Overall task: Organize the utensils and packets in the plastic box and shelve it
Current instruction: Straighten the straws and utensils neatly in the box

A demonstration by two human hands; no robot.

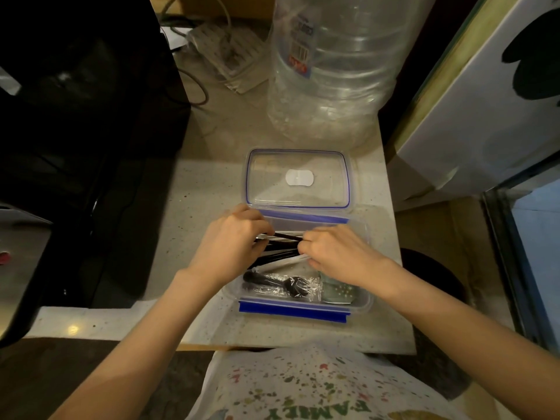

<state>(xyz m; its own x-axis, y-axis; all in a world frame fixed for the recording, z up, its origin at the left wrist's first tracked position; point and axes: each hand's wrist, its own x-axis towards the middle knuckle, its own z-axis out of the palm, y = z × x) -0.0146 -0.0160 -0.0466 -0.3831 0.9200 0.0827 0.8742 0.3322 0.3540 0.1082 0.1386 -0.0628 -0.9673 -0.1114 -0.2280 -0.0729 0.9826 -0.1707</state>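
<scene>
Centrally, a clear plastic box (362, 301) with blue latches sits on the speckled pale desk (197, 192), near its front edge. Its lid (298, 178) lies flat on the desk just behind it, touching or nearly touching the box's far rim; a white oval patch marks the lid's middle.

Both hands are down inside the box. Left hand (233, 241): fingers curled closed around one end of a bundle of black utensils (283, 248). Right hand (336, 253): fingers pinched together on the other end of the same bundle, which lies crosswise in the far half of the box. White or clear wrappers show among the black handles; exact count cannot be told.

Near half of the box: a black utensil in crinkled clear wrap (285, 286), lying lengthwise along the front wall. Beside it, in the right front corner, a pale packet (338, 292) with small dots, partly hidden under the right wrist.

Behind the lid stands a large clear water bottle (330, 71). A white power strip (225, 53) with cables lies further back to the left. Dark bulky object fills the left side; not identifiable.
</scene>
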